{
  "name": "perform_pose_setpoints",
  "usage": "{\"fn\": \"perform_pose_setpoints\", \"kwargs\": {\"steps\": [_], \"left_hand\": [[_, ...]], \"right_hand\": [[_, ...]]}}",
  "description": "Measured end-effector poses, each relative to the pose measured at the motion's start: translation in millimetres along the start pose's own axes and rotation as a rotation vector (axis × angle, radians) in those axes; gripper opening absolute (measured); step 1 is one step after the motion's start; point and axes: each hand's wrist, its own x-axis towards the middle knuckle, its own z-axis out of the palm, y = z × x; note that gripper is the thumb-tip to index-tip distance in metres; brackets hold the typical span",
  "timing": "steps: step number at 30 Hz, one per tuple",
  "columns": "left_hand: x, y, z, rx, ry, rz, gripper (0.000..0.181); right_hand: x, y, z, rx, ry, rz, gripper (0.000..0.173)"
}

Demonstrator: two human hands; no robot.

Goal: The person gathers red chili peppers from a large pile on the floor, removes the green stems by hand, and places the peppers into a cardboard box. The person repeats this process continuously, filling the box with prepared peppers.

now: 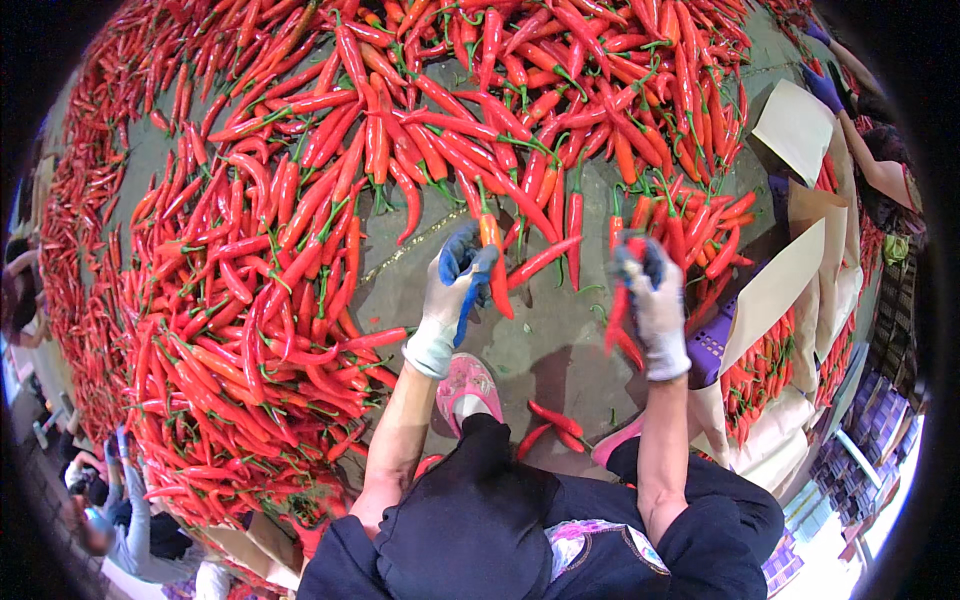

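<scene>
My left hand (456, 281), in a white glove with a blue coated palm, grips an orange-red chili pepper (496, 262) between thumb and fingers, its green stem up. To the right, my right hand (654, 296) wears a matching glove and is blurred. It closes on red chili peppers (618, 311); how many is hidden by the fingers. Just beyond both hands, loose red peppers (541, 262) lie on the grey floor. Another bunch of peppers (694, 225) lies right behind my right hand. A few peppers (555, 420) rest between my pink shoes (466, 386).
A large heap of chili peppers (247, 300) spreads left and ahead. On the right, a purple plastic crate (705, 352) lined with brown paper (780, 300) holds peppers (765, 375). Co-workers' gloved hands (823, 88) are at the upper right; another person (135, 510) works at the lower left.
</scene>
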Motion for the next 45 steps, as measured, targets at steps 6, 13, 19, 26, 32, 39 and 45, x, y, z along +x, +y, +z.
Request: {"fn": "perform_pose_setpoints", "kwargs": {"steps": [6, 13, 19, 26, 32, 39, 45], "left_hand": [[-24.2, -4.0, -2.8, 0.006, 0.09, 0.154, 0.055], [-26.8, -15.9, -2.4, -0.202, -0.089, 0.237, 0.044], [-34.3, -13.1, -8.0, 0.614, 0.294, 0.613, 0.05], [-55.1, -9.7, -6.0, 0.21, -0.059, 0.377, 0.03], [-49.4, -23.9, 5.1, -0.114, 0.082, 0.352, 0.057], [-25.1, 10.0, -6.5, -0.157, 0.1, 0.289, 0.066], [7.3, 2.8, 8.6, -0.284, 0.124, 0.154, 0.039]], "right_hand": [[24.6, -57.3, -45.0, -0.871, 0.591, -0.433, 0.041], [12.7, -46.6, 32.4, -0.384, -0.074, -0.266, 0.035], [21.9, -1.9, 31.5, 0.043, -0.023, 0.009, 0.027], [-11.8, -17.1, 21.8, -0.511, -0.395, -0.658, 0.03], [-23.9, 3.7, 30.6, -0.834, -0.539, -1.014, 0.036], [4.2, -17.7, 27.0, -0.431, -0.236, -0.554, 0.029], [38.2, -34.7, 71.3, -0.724, -0.199, -0.333, 0.037]]}}
